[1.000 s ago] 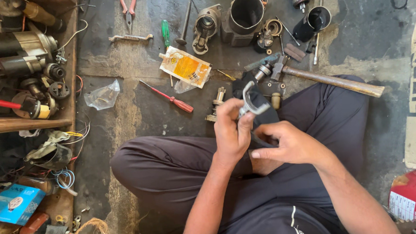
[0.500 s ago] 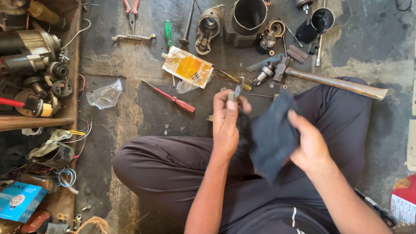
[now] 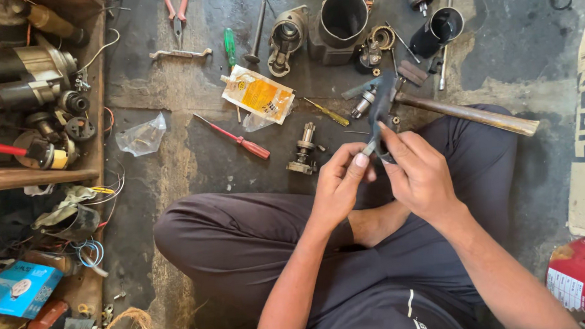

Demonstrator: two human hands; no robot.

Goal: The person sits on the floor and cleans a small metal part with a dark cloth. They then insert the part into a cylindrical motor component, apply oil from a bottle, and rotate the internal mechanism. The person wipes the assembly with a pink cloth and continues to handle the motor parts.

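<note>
Since a moment ago the dark cloth [image 3: 383, 104] has narrowed to a folded strip. Both hands meet above the lap: left hand [image 3: 338, 185] pinches a small metal part [image 3: 369, 148] steady, right hand [image 3: 419, 172] grips the cloth against it, just short of the hammer [image 3: 468, 113] on the floor.

both hands [image 3: 385, 177] pinched together

So the dark cloth [image 3: 383, 104] isn't spread wide over the right hand [image 3: 419, 173] like half a second ago; now it's bunched into a narrow strip sticking up toward the hammer [image 3: 464, 113]. The small metal part [image 3: 369, 148] is mostly hidden, pinched between both hands, and the left hand [image 3: 338, 185] sits closer to the right one, nearer the hammer.
</note>
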